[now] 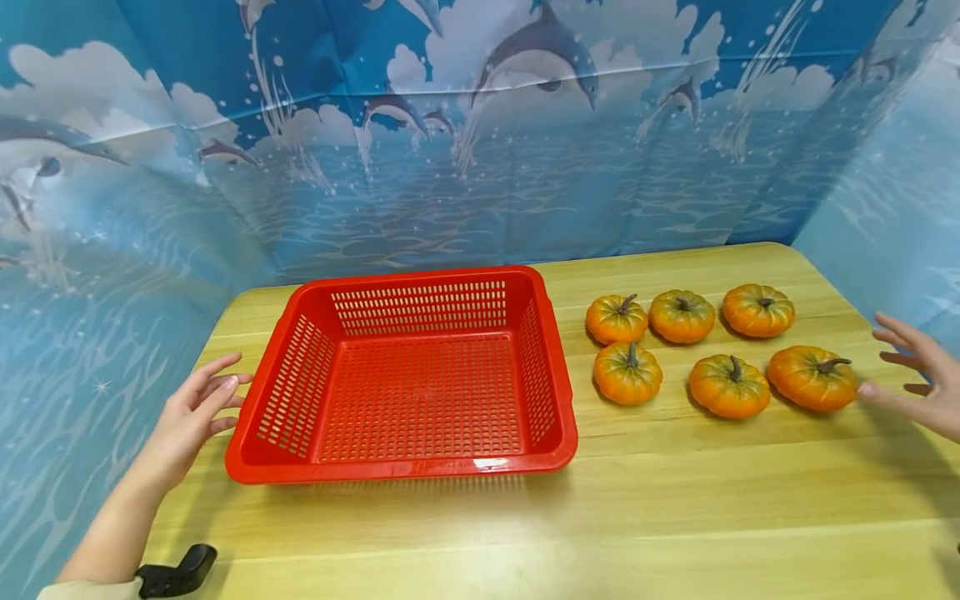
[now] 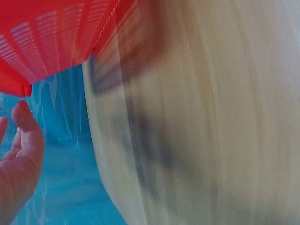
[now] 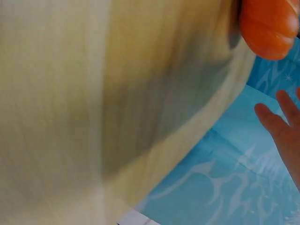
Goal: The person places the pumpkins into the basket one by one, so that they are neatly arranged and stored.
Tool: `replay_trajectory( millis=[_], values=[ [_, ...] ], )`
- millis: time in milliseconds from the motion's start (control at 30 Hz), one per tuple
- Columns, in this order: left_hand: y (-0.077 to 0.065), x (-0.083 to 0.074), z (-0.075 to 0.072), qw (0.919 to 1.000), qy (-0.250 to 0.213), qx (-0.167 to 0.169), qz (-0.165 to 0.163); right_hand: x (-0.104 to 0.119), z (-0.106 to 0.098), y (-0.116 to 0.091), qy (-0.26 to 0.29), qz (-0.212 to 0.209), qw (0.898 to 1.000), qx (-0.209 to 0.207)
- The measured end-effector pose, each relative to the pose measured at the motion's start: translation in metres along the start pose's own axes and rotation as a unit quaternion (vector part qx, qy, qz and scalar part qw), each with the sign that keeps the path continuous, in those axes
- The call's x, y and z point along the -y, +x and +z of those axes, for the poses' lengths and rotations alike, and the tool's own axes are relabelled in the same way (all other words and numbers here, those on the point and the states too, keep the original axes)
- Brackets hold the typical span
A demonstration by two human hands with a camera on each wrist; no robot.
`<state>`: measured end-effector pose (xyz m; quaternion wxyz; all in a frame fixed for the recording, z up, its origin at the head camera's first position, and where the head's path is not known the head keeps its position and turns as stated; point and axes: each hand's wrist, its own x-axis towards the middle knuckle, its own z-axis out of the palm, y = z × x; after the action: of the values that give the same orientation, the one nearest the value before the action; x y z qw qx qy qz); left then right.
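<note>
A red plastic basket (image 1: 405,471) with slotted walls stands on the left half of the table, nothing inside it. Close by its left rim is my left hand (image 1: 193,408), fingers spread and relaxed, holding nothing; the left wrist view shows that hand (image 2: 21,159) just below the basket's corner (image 2: 47,47). Several small orange pumpkins sit in two rows right of the basket. My right hand (image 1: 918,375) hovers with parted fingers beside the front-row rightmost pumpkin (image 1: 810,379), thumb tip near its side. In the right wrist view, a pumpkin (image 3: 269,28) appears above the right hand (image 3: 286,131).
The light wooden table (image 1: 675,500) has rounded back corners. A blue dolphin-print curtain (image 1: 450,200) hangs behind and along both sides. Two back-row pumpkins, the left (image 1: 617,319) and the middle (image 1: 681,317), stand close together. A black strap (image 1: 176,575) circles my left wrist.
</note>
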<state>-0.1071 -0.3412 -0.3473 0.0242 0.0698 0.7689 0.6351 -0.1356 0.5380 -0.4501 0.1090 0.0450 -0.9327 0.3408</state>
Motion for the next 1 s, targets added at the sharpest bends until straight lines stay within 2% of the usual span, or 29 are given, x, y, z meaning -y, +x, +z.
replay_trajectory(
  millis=[67,200,233,267,367,467,500,600,700,867,1000],
  values=[
    [0.003,0.002,0.004,0.9998,-0.022,0.004,-0.002,0.004,0.003,-0.003,0.014,0.004,1.000,0.016],
    [0.009,0.003,0.011,0.9990,-0.044,0.011,0.004,0.029,0.008,-0.011,0.011,0.032,0.998,0.050],
    [0.011,0.003,0.013,0.9989,-0.045,0.012,0.006,0.033,0.009,-0.013,0.010,0.039,0.997,0.058],
    [0.011,0.003,0.014,0.9990,-0.044,0.012,0.006,0.047,0.010,-0.015,0.009,0.048,0.997,0.067],
    [0.011,0.004,0.017,0.9988,-0.049,0.007,-0.004,0.060,0.014,-0.017,0.019,0.060,0.994,0.091],
    [0.011,0.004,0.019,0.9986,-0.050,-0.001,-0.017,0.083,0.016,-0.019,0.026,0.070,0.992,0.101],
    [0.011,0.004,0.020,0.9986,-0.049,-0.003,-0.020,0.083,0.017,-0.019,0.026,0.070,0.992,0.102],
    [0.009,0.002,0.020,0.9992,-0.032,-0.012,-0.022,0.103,0.019,-0.018,0.026,0.075,0.991,0.104],
    [0.009,-0.001,0.021,0.9992,-0.023,-0.018,-0.027,0.106,0.022,-0.017,0.022,0.077,0.992,0.100],
    [0.014,-0.001,0.025,0.9987,-0.033,-0.017,-0.036,0.098,0.023,-0.014,0.025,0.086,0.992,0.086],
    [0.013,-0.001,0.025,0.9984,-0.036,-0.021,-0.038,0.098,0.024,-0.008,0.023,0.091,0.990,0.108]
  ],
)
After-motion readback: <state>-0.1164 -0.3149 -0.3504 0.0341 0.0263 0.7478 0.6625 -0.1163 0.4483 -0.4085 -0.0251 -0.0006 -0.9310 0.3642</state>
